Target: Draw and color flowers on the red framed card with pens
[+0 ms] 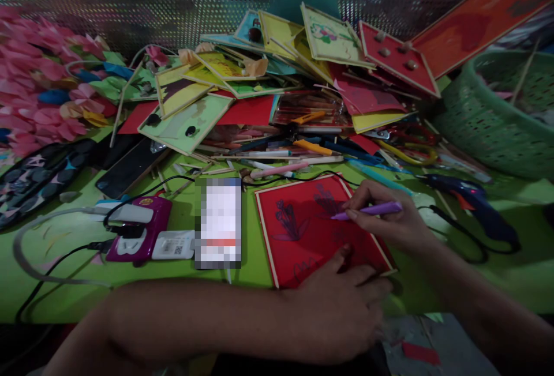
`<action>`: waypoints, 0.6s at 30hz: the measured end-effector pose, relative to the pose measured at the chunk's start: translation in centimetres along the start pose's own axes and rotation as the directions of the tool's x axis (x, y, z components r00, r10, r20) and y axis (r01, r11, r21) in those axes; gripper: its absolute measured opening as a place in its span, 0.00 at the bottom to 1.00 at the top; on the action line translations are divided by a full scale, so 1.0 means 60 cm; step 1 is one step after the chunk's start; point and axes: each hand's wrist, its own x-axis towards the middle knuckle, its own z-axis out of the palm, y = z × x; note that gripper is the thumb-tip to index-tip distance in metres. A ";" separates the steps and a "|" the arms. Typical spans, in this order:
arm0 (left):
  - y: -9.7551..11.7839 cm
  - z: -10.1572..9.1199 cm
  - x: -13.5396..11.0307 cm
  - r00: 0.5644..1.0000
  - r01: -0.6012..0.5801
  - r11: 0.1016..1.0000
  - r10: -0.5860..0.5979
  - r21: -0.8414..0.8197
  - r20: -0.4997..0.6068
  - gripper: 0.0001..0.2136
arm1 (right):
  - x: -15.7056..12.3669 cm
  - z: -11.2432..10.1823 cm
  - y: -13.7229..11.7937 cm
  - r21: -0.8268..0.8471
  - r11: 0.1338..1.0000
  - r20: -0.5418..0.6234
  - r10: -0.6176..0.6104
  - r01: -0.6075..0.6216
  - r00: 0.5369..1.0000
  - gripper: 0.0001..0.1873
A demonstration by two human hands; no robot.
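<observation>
A red card (277,260) edged with thin pale wooden sticks lies on the green table in front of me. Dark flower drawings show on its left and upper parts. My right hand (376,209) pinches a purple marker (383,209) over the card's right side, its tip at the upper flower drawing. My left hand (341,301) rests across the lower right of the card with its fingers spread, holding nothing. Part of the card is hidden beneath it.
Left of the card are a phone (219,223) and a purple power strip (145,229) with cables. Framed cards (333,36) and tools pile up behind. A glue gun (480,203) and a green basket (489,116) stand at right, pink paper flowers (34,76) at left.
</observation>
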 end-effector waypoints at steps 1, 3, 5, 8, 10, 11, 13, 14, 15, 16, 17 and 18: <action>0.000 0.000 0.000 1.000 -0.005 1.000 0.005 0.003 0.003 0.19 | 0.000 0.001 0.000 -0.003 1.000 -0.001 0.005 -0.005 1.000 0.06; 0.000 -0.002 0.000 1.000 -0.013 1.000 0.013 0.011 0.010 0.18 | 0.000 0.003 -0.001 -0.005 1.000 0.002 0.008 -0.008 1.000 0.07; 0.000 -0.004 -0.001 1.000 -0.017 1.000 0.017 0.018 0.022 0.17 | 0.000 0.004 -0.002 -0.007 1.000 0.003 0.010 -0.010 1.000 0.08; 0.001 -0.005 0.000 0.999 -0.009 1.000 0.009 0.025 0.034 0.17 | 0.000 0.008 -0.002 -0.010 1.000 0.000 0.007 -0.007 1.000 0.10; 0.002 -0.002 0.001 1.000 -0.003 1.000 0.003 0.028 0.023 0.18 | 0.000 0.010 -0.001 -0.012 1.000 0.001 -0.001 0.001 1.000 0.10; 0.003 0.000 0.001 1.000 -0.003 1.000 0.002 0.028 0.014 0.18 | 0.000 0.012 0.000 -0.012 1.000 0.002 -0.006 0.006 1.000 0.10; 0.003 0.004 0.002 1.000 -0.003 1.000 0.003 0.026 -0.002 0.19 | 0.001 0.014 0.003 -0.010 1.000 0.001 -0.014 0.014 1.000 0.10; 0.003 0.005 0.002 1.000 -0.004 1.000 0.004 0.023 -0.003 0.19 | 0.001 0.014 0.004 -0.008 1.000 0.002 -0.018 0.018 1.000 0.10; 0.003 0.005 0.002 1.000 -0.002 1.000 0.002 0.020 -0.002 0.19 | 0.001 0.015 0.005 -0.006 1.000 0.000 -0.022 0.022 1.000 0.11; 0.003 0.005 0.002 1.000 -0.001 1.000 0.001 0.019 -0.004 0.19 | 0.002 0.015 0.006 -0.004 1.000 -0.001 -0.025 0.025 1.000 0.11; 0.003 0.004 0.002 1.000 0.002 1.000 -0.002 0.017 -0.007 0.19 | 0.002 0.015 0.006 -0.005 1.000 0.000 -0.027 0.027 1.000 0.11; 0.003 0.003 0.002 1.000 0.004 1.000 -0.004 0.015 -0.008 0.19 | 0.001 0.015 0.006 -0.006 1.000 0.000 -0.027 0.027 1.000 0.12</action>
